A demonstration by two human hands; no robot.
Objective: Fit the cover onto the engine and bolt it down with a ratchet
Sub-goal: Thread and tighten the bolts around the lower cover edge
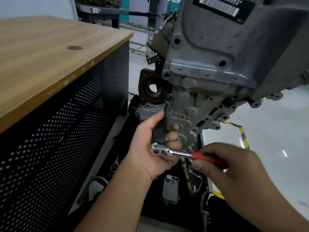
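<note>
Stood at far left: wooden-topped cabinet (pixel 50 52) with perforated black side. Just right of it, left hand (pixel 150 148) curled round a dark extension (pixel 160 131) under the ratchet (pixel 168 152) head. Rose above and right: engine (pixel 225 47), ribbed grey cover (pixel 185 114) against its lower face. Farthest right, right hand (pixel 234 166) clenched on the ratchet's red handle.
</note>
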